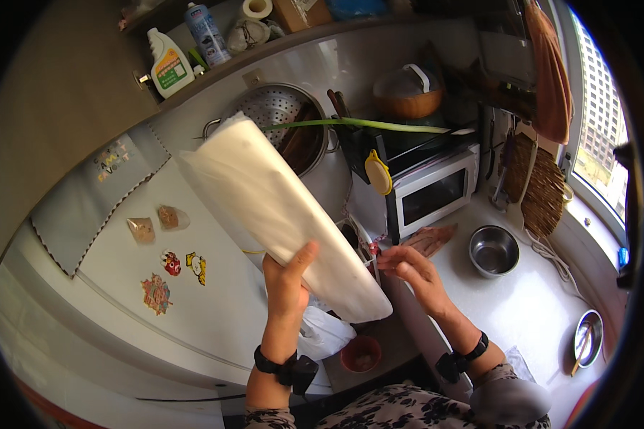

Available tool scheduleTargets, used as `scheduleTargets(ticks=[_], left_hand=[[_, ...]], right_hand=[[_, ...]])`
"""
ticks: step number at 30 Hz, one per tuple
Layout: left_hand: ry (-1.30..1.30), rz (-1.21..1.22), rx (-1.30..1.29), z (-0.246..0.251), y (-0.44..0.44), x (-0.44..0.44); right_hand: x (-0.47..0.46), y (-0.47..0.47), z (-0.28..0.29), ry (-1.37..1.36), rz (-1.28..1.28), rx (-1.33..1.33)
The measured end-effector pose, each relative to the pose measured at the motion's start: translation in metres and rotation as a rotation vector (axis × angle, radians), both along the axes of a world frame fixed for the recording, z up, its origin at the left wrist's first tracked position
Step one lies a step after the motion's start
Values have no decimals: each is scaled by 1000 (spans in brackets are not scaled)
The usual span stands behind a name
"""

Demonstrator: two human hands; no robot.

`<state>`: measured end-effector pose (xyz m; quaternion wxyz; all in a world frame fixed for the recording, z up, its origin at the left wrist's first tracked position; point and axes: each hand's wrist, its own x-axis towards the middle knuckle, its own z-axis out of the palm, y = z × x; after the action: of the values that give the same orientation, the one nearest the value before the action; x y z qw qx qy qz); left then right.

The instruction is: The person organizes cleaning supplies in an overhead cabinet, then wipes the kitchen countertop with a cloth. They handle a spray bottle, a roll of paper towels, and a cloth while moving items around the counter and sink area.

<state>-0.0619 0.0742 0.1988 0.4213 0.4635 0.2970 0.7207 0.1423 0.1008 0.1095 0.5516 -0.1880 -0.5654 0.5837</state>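
A long white bundle in a thin clear plastic sleeve (279,204) slants across the middle of the view. My left hand (290,279) grips its lower left side, thumb on top and the other fingers hidden beneath. Right of the bundle's lower end is my right hand (416,276), its fingers bent beside a narrow rack (369,257) with a red trim. Whether those fingertips pinch anything is not clear. Under the bundle's lower end are a white plastic bag (324,332) and a red bowl (360,354).
A steel steamer pot (316,155) stands behind the bundle. A green onion (386,125) lies across the top of a small oven (434,187). On the right counter are a steel bowl (494,251) and another bowl with chopsticks (587,338). The refrigerator (209,322) bears magnets.
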Motion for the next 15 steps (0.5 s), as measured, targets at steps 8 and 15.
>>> scheduleTargets(ticks=[8, 15], left_hand=[[39, -62, -93, -22, -15, 18], [113, 38, -130, -27, -14, 20]], right_hand=[[-33, -14, 25, -294, 20, 208], [-51, -17, 9, -268, 42, 63]])
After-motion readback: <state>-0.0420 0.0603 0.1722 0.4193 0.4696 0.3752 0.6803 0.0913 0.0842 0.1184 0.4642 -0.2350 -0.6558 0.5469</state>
